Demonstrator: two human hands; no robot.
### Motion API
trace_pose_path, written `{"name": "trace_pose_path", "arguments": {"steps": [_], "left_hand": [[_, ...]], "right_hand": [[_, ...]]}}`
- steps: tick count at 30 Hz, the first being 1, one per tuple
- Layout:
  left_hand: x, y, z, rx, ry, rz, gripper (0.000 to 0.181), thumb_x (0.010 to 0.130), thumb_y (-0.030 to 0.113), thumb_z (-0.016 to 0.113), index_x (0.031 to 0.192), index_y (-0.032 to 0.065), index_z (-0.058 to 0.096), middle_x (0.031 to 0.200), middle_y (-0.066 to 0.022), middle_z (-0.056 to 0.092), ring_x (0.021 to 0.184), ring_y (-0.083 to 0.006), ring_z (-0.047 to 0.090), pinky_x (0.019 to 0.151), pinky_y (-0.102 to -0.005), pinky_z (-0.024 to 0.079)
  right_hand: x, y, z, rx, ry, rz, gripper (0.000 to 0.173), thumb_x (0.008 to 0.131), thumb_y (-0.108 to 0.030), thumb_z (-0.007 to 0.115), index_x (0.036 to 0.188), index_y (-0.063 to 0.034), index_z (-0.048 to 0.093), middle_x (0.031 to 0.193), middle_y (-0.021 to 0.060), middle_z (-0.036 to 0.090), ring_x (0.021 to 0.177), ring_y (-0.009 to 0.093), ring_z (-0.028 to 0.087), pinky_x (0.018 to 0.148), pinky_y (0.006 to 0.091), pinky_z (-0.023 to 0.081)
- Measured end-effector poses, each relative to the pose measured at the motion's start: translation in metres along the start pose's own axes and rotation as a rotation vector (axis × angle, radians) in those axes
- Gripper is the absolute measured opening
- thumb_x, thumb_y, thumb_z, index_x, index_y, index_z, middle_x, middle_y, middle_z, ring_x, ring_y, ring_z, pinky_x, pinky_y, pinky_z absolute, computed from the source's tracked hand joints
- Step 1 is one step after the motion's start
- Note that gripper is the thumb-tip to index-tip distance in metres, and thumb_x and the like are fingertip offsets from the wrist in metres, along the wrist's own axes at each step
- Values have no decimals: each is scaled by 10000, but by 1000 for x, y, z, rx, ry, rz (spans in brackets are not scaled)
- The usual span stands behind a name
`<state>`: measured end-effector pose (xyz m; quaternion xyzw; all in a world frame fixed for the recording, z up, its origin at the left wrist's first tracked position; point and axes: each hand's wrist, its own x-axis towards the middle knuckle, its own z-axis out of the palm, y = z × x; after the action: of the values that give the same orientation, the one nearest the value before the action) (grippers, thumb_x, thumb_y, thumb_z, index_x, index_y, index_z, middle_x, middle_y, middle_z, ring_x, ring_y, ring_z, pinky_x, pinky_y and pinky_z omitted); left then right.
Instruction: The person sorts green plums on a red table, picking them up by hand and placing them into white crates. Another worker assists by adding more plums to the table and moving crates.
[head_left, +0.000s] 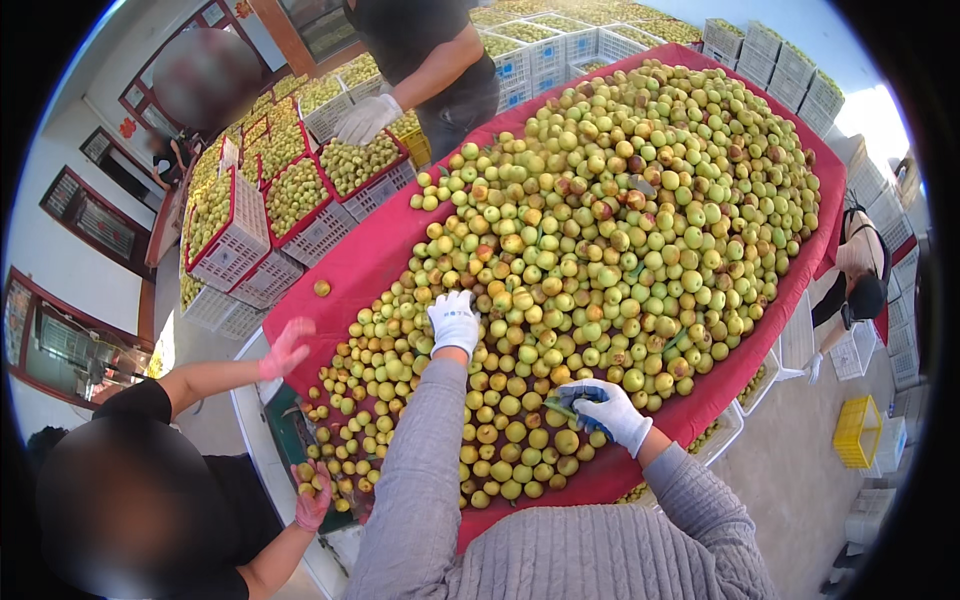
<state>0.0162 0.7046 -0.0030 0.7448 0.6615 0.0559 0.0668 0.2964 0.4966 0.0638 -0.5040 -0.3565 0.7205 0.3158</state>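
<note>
A large heap of small round yellow-green fruit (592, 247), many with brown or reddish patches and looking like winter jujubes, covers a red cloth (360, 262) on the table before me. My left hand (454, 322), in a white glove, reaches into the heap with its fingertips down among the fruit. What those fingers touch is hidden. Lower right, my right hand (606, 414) wears a white glove with a dark blue palm. Its fingers are closed on green leaves (559, 407), just above the loose fruit near the table's front edge.
At the left, a co-worker's pink-gloved hand (312, 491) holds fruit; the other pink glove (289, 349) is raised. Across the table, another person's white glove (369, 120) touches a filled crate (361, 161). Stacked crates (244, 225) stand behind. A yellow crate (857, 431) sits right.
</note>
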Motion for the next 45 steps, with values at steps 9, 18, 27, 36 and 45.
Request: {"name": "trace_pose_path", "arguments": {"steps": [9, 18, 27, 36, 45], "left_hand": [[-15, -17, -34, -404, -521, -116, 509, 909, 381, 828, 1248, 27, 691, 1185, -132, 759, 1117, -282, 709, 1016, -415, 538], [6, 49, -19, -836, 161, 232, 384, 988, 177, 726, 1334, 16, 676, 1219, -150, 704, 1172, -299, 681, 1057, -379, 525], [106, 83, -21, -244, -213, -177, 603, 920, 372, 782, 1374, 19, 601, 1323, -226, 702, 1242, -372, 676, 1064, -452, 536], [-3, 78, -48, -604, -24, 439, 474, 965, 411, 767, 1267, 57, 681, 1364, -175, 622, 1288, -349, 592, 1127, -438, 466], [125, 8, 21, -221, 121, 92, 420, 864, 65, 744, 1279, 119, 711, 1298, -172, 635, 1222, -412, 581, 1094, -471, 501]], "right_hand": [[47, -9, 11, 502, -114, 131, 632, 952, 90, 569, 1566, -50, 508, 1510, 128, 611, 1157, 281, 746, 724, 286, 622], [82, 10, -6, 1165, -429, 42, 296, 1134, -248, 562, 1359, -62, 609, 1311, 173, 626, 992, 265, 634, 483, 151, 465], [114, 16, -23, 1071, -84, 9, 308, 1139, -368, 565, 1113, -69, 634, 1030, 100, 654, 903, 219, 636, 587, 266, 552], [85, -29, 3, 1080, -32, 100, 426, 1121, -501, 548, 1341, -147, 640, 1374, 117, 641, 1067, 300, 635, 605, 285, 574], [115, 19, -15, 1308, -326, 71, 376, 1077, -406, 643, 977, -45, 673, 1200, 157, 673, 1049, 311, 648, 571, 266, 523]]}}
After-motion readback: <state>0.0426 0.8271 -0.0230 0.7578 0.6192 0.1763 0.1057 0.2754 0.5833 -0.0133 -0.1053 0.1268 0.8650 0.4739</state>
